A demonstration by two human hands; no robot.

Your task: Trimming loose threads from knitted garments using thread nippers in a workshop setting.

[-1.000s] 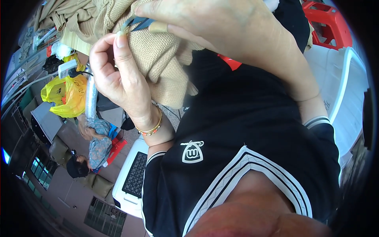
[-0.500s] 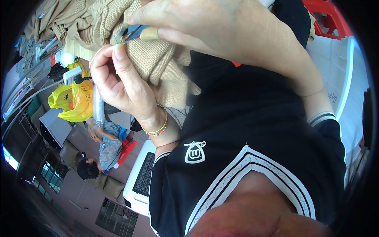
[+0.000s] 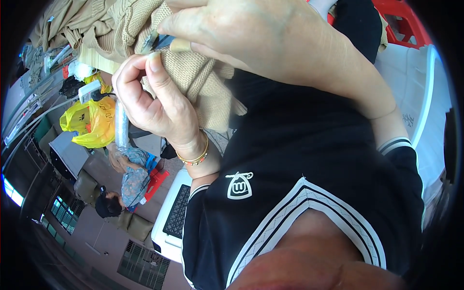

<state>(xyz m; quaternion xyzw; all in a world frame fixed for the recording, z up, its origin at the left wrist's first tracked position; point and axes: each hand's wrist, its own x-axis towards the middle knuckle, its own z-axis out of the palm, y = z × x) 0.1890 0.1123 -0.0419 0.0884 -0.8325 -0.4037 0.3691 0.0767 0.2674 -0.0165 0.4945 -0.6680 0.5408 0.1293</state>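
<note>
A tan knitted garment [image 3: 193, 79] hangs beneath my two hands. My left hand [image 3: 157, 101], a beaded bracelet on its wrist, is closed in a pinch of thumb and forefinger in front of the knit. Whatever lies between those fingertips is too small to make out. From the right, my right hand [image 3: 256, 34] reaches across, wrapped around a small pair of blue thread snips [image 3: 164, 41]. A tan cover sits on one of its fingertips. The blades point toward the knit just above my left fingertips; part of the snips is hidden by the right hand.
More tan knitwear [image 3: 92, 21] is heaped at the upper left. Below it hang a yellow plastic bag [image 3: 92, 123] and a clear roll [image 3: 122, 125]. A person in a patterned top [image 3: 135, 181] sits farther off. A red plastic stool [image 3: 403, 24] and a white bin [image 3: 406, 87] are on the right.
My left hand has shifted slightly right and down, still pinching. The snips and right hand have moved only a little. The seated person's arm has changed position.
</note>
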